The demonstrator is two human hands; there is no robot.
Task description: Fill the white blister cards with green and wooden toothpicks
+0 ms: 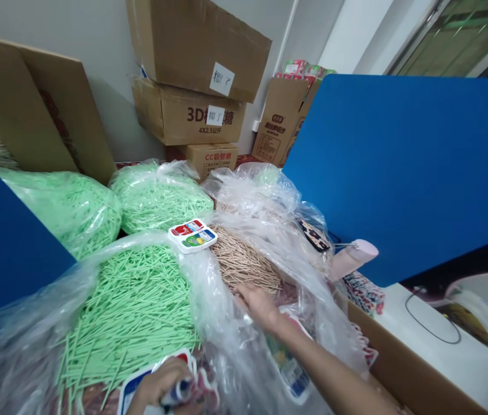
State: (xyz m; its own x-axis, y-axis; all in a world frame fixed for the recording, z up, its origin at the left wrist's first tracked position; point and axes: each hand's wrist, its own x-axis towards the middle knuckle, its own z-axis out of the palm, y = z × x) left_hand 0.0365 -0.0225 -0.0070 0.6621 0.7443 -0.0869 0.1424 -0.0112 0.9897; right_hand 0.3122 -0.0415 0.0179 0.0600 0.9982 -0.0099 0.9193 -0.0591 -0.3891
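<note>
A small white tray (157, 377) with a blue and red label sits at the near edge, gripped by the left hand (159, 387), fingers curled round it. The right hand (257, 304) reaches past it, fingers loosely spread on the clear plastic bag (222, 311), just near the tan sticks (241, 259). Left of them lie green sticks (133, 305); another labelled tray (192, 235) rests beyond.

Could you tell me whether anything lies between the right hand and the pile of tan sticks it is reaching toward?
Nothing visible does. The right hand has its fingers at the near edge of the tan sticks, inside the opened clear plastic bag. The plastic folds lie beside and under the hand, not across its path.
</note>
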